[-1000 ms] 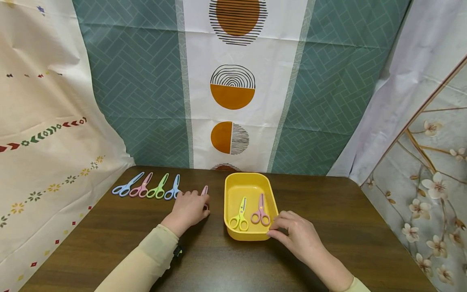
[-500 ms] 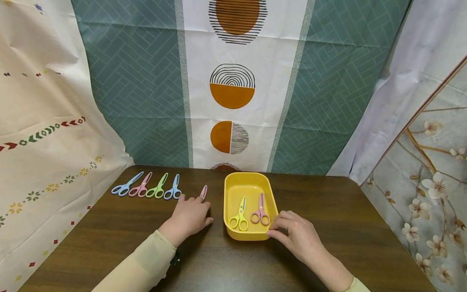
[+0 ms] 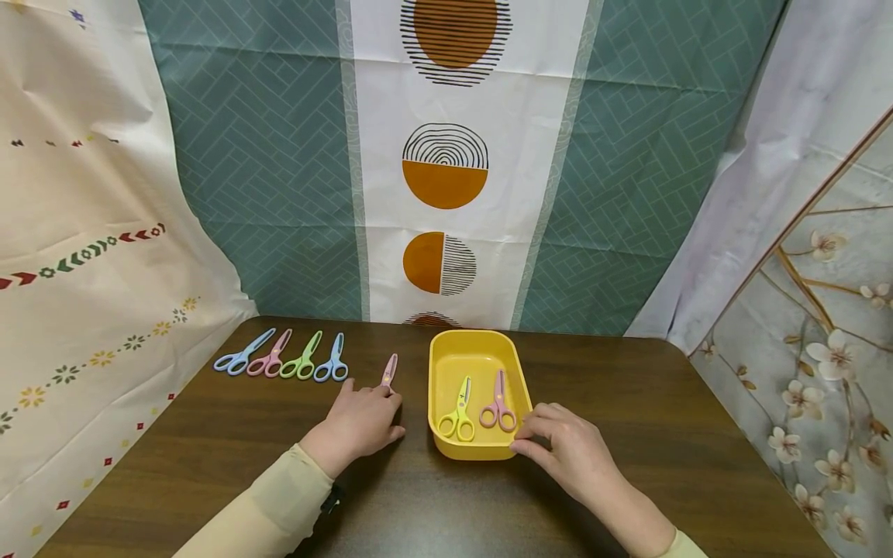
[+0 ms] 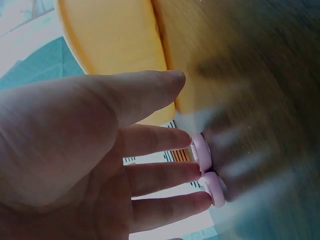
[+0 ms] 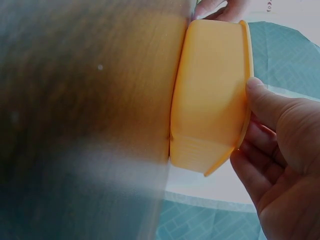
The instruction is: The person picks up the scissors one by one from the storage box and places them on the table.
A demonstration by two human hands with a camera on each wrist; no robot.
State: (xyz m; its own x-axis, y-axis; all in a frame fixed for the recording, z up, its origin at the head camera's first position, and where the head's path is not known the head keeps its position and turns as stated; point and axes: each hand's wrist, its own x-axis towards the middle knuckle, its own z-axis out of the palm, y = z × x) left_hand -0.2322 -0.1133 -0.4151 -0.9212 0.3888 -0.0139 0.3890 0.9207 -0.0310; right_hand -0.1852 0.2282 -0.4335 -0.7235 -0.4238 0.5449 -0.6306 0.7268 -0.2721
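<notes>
A pair of pink scissors (image 3: 390, 372) lies on the table left of the yellow tray. My left hand (image 3: 359, 425) is over its handles; in the left wrist view, nearly straight fingertips touch the pink handle loops (image 4: 214, 189), and the thumb stands apart. Inside the yellow tray (image 3: 441, 446) lie yellow-green scissors (image 3: 462, 403) and another pair of pink scissors (image 3: 498, 403). My right hand (image 3: 568, 446) holds the tray's near right corner, thumb and fingers at the rim (image 5: 249, 65) in the right wrist view.
Left of my left hand, a row of scissors stands along the table's far side: blue (image 3: 240, 359), pink (image 3: 272, 360), green (image 3: 303, 363) and blue (image 3: 333, 364). Patterned cloths (image 3: 279, 194) hang behind and beside the brown table (image 3: 628, 395).
My left hand has drawn back slightly toward me, and its fingers have spread off the pink scissors, showing more of the blades. My right hand and the tray have not moved.
</notes>
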